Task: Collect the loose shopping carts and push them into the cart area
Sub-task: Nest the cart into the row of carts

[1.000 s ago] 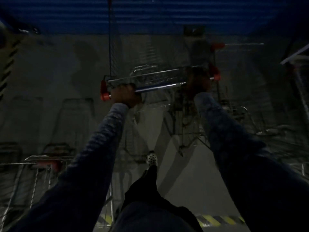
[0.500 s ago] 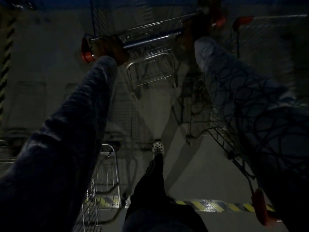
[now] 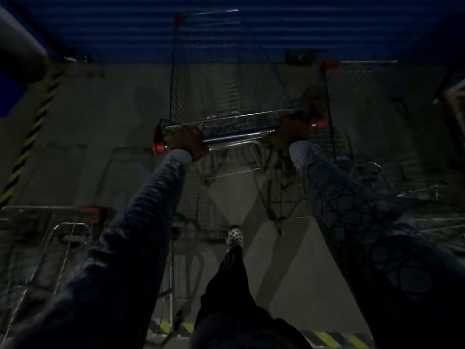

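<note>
1. Floor stripe [image 3: 327, 338]: yellow and black, painted across the concrete floor [image 3: 289, 268] at the person's feet.
2. Trouser leg [image 3: 230, 285]: dark, extended forward, ending in a pale perforated clog [image 3: 234, 238] set on the floor.
3. Parked cart [image 3: 64, 231]: wire with a red corner cap [image 3: 91, 211], low on the left, just beside the left sleeve [image 3: 141, 235].
4. Sleeves: the left is dark and textured. The right sleeve [image 3: 352, 210] is patterned with circles. Both arms are stretched forward.
5. Left hand [image 3: 187, 144]: grip wrapped round the left end of the handle bar [image 3: 236, 137], just inside the left end cap [image 3: 158, 144], which is red.
6. Right hand [image 3: 289, 131]: grip closed over the right end of the same bar, beside the right end cap [image 3: 320, 121]. The fingers are blurred in the dim light.
7. Shopping cart [image 3: 226, 84]: wire basket, upright on the floor directly ahead of the person, far end towards the wall.
8. Neighbouring cart [image 3: 338, 117]: red corner piece [image 3: 330, 64], just beside the held cart's right flank. Contact between them cannot be told.
9. Hazard post [image 3: 32, 127]: black-and-yellow striped, far left.
10. Corrugated wall [image 3: 226, 28]: blue, farthest back.
</note>
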